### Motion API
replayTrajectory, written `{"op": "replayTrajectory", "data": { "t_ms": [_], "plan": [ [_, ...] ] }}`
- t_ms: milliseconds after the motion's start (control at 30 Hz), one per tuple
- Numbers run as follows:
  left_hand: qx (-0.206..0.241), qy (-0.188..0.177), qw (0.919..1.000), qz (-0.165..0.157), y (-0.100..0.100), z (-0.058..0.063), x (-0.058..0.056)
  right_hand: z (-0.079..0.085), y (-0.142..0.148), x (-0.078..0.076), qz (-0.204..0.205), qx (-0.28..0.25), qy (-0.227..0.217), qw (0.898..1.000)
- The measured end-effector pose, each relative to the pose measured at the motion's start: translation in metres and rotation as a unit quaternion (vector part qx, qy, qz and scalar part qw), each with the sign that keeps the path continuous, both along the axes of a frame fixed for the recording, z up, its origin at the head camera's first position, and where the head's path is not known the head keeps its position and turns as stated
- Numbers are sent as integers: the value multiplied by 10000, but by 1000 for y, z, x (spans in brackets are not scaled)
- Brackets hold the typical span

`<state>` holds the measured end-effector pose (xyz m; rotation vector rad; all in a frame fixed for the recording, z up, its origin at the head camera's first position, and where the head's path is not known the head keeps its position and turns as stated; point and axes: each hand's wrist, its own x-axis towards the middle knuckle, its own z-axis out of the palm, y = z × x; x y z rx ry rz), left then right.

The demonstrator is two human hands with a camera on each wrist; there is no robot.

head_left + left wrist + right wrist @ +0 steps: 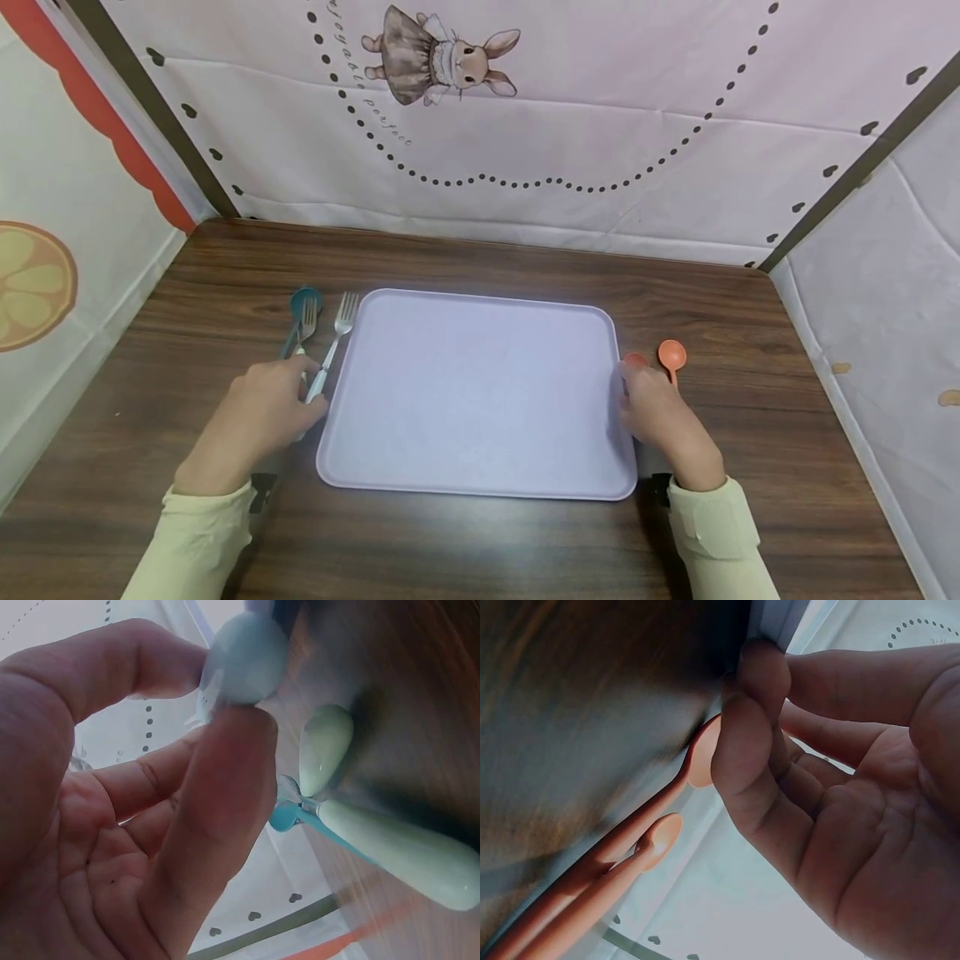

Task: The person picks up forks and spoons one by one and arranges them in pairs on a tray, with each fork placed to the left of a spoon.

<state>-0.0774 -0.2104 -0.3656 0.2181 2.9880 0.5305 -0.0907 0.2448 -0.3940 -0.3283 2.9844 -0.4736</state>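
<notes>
In the head view my left hand (pixel 266 412) is left of the pale lilac tray (pixel 480 392), pinching a fork (pixel 347 315) with a light blue handle. Thumb and forefinger meet at the handle's rounded end (pixel 247 658). Beside this fork lie a second fork (pixel 309 317) and a teal spoon (pixel 305 298), their handles partly hidden by the hand. My right hand (pixel 660 412) grips the tray's right rim between thumb and forefinger. Two orange spoons are by it: one spoon (pixel 672 355) to the right, the other spoon (pixel 635 360) mostly behind the fingers.
The left wrist view shows two pale green handles, an upper handle (pixel 326 750) and a lower handle (pixel 401 855), on the dark wood table (pixel 480 542). Printed cloth walls stand around it, including the back cloth (pixel 585 142) with a rabbit figure.
</notes>
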Motion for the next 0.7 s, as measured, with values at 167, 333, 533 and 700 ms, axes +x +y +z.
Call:
{"op": "replayTrajectory", "data": {
  "t_ms": [167, 333, 533, 700],
  "plan": [
    [-49, 106, 9999, -47, 3, 0, 0, 1, -1, 0, -21, 18, -27, 10000],
    [-64, 33, 10000, -10, 7, 0, 0, 2, -1, 0, -38, 26, -73, 10000],
    [-48, -41, 10000, 19, 11, 1, 1, 2, 0, -1, -9, 39, -40, 10000],
    [-37, 8, 10000, -34, 13, 0, 1, 2, 0, 0, 18, 39, 17, 10000]
  ]
}}
